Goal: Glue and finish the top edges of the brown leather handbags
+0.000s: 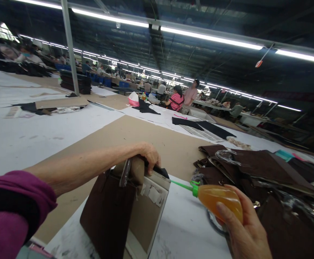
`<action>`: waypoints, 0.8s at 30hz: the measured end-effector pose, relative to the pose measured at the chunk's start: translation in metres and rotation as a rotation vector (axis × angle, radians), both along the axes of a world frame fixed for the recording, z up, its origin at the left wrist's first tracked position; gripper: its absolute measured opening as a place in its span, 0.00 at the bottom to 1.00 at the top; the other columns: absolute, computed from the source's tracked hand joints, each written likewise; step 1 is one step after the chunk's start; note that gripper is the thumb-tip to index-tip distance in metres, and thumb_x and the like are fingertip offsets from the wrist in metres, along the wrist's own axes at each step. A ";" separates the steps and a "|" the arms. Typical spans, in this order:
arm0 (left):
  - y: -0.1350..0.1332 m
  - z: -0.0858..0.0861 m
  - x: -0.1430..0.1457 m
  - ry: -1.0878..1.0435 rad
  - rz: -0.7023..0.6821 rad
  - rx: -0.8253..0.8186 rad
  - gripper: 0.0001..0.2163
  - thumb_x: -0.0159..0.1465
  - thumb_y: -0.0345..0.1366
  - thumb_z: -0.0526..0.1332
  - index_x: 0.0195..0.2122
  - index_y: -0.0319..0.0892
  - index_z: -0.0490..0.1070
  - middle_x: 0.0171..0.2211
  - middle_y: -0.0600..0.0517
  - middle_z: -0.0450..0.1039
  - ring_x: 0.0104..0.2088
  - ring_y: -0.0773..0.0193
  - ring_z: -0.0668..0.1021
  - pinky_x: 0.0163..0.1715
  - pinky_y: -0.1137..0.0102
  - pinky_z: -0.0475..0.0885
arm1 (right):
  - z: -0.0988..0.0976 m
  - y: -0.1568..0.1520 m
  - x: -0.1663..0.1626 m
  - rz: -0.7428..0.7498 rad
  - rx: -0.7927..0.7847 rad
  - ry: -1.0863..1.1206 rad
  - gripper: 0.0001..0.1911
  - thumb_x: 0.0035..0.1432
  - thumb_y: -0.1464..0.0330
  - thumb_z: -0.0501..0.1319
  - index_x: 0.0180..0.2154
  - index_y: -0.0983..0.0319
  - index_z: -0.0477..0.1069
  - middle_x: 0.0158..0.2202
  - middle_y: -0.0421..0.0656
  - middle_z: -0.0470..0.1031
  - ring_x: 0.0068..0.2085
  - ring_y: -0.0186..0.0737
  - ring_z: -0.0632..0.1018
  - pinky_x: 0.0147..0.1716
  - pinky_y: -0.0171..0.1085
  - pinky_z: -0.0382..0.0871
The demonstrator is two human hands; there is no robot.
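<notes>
A dark brown bag (107, 212) with a beige inside stands tilted on the table in front of me, its open side facing right. My left hand (150, 155) reaches over its top, fingers bent down and gripping the upper edge near a black piece. In my right hand (243, 223) is a squeeze bottle (219, 201) of amber liquid, lying nearly level. Its thin green nozzle points left, and the tip meets or almost meets the bag's upper right edge. Whitish patches (154, 194) show on the beige inner panel.
Brown bag pieces (254, 169) with plastic-wrapped handles are heaped at the right. Black cut pieces (200, 126) lie farther back on the paper-covered table (135, 135). A metal post (70, 46) rises at the left. Several people work in the background, one in a striped shirt (176, 100).
</notes>
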State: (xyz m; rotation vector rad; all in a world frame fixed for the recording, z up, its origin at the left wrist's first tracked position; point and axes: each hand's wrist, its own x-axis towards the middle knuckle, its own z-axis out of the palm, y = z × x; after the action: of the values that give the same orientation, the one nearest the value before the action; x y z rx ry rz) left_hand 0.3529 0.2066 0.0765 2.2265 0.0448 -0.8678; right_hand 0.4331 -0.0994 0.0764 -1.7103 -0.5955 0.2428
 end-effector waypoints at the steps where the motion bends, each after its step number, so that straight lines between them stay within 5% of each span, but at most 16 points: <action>1: 0.000 0.000 0.000 -0.001 0.000 0.001 0.21 0.41 0.37 0.67 0.40 0.44 0.75 0.33 0.54 0.77 0.32 0.59 0.75 0.31 0.71 0.72 | 0.001 0.000 0.000 0.000 -0.005 -0.013 0.33 0.45 0.51 0.62 0.52 0.55 0.60 0.44 0.40 0.71 0.40 0.43 0.72 0.29 0.31 0.68; 11: -0.001 0.001 -0.002 -0.008 -0.011 0.012 0.21 0.41 0.38 0.66 0.39 0.46 0.75 0.31 0.57 0.77 0.30 0.61 0.74 0.27 0.73 0.70 | 0.003 -0.003 0.001 0.015 -0.075 -0.117 0.33 0.43 0.51 0.63 0.50 0.53 0.61 0.43 0.40 0.72 0.41 0.44 0.73 0.32 0.31 0.70; 17: -0.002 0.005 -0.003 -0.037 0.000 0.040 0.19 0.41 0.37 0.66 0.37 0.46 0.76 0.29 0.57 0.76 0.30 0.61 0.74 0.26 0.74 0.69 | 0.005 -0.005 -0.009 -0.014 -0.106 -0.103 0.30 0.45 0.50 0.61 0.49 0.52 0.61 0.45 0.38 0.70 0.44 0.44 0.71 0.46 0.36 0.65; 24: -0.002 0.007 -0.003 -0.073 -0.020 0.043 0.17 0.40 0.35 0.66 0.35 0.46 0.77 0.28 0.57 0.76 0.30 0.62 0.74 0.26 0.75 0.68 | 0.004 -0.001 -0.003 -0.014 -0.064 -0.124 0.33 0.43 0.51 0.63 0.50 0.55 0.62 0.44 0.41 0.71 0.45 0.46 0.72 0.44 0.37 0.67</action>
State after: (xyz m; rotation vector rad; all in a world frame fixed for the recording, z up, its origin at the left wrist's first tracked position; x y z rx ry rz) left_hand 0.3503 0.2041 0.0831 2.3005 0.0071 -0.8025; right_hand 0.4302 -0.1007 0.0804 -1.8004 -0.6727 0.1483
